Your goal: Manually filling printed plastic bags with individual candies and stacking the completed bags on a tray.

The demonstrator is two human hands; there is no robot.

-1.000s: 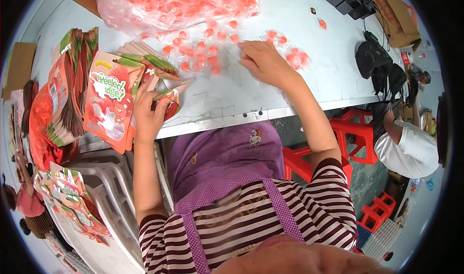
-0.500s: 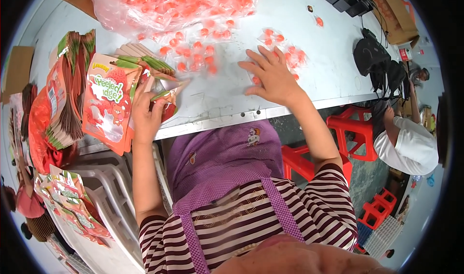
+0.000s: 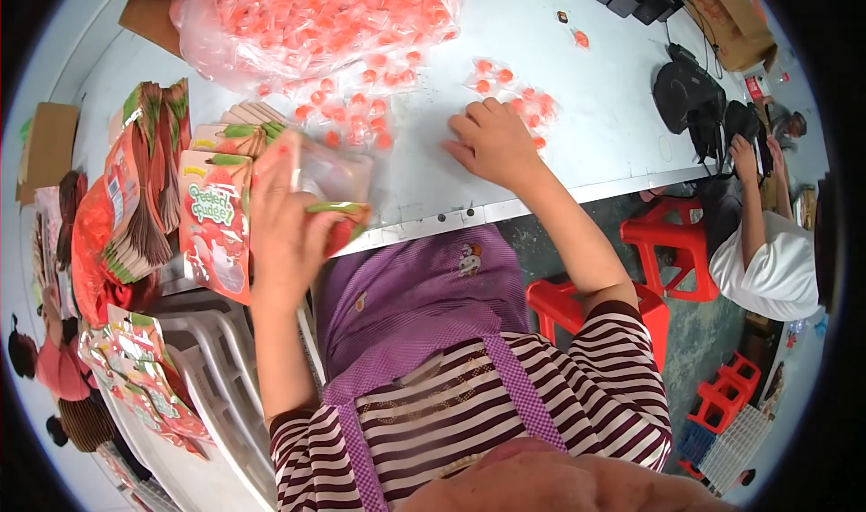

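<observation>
My left hand [image 3: 290, 214] is closed on a red-and-green candy pouch [image 3: 345, 176], slightly blurred, its mouth gaping toward the right. Left of that hand lies a stack of flat printed pouches [image 3: 215, 232], the top one face up. My right hand [image 3: 498, 147] rests low over the table, fingers curled in and thumb bent beneath; whatever lies under them is hidden. Just beyond its knuckles are several wrapped red candies [image 3: 539, 106]. Between my hands and a little farther off sits a loose group of wrapped candies [image 3: 354, 115].
A big clear plastic bag of candies [image 3: 316, 16] fills the far side of the table. Bundled pouches [image 3: 140, 187] stand at the left; more pouches [image 3: 144, 377] lie on a white plastic chair [image 3: 221, 404]. Black bags [image 3: 690, 97] and red stools [image 3: 672, 241] are right, near another person [image 3: 767, 273].
My left hand has moved right and turned, carrying the pouch with its mouth opened wider. My right hand's spread fingers have curled in, and it has shifted slightly left.
</observation>
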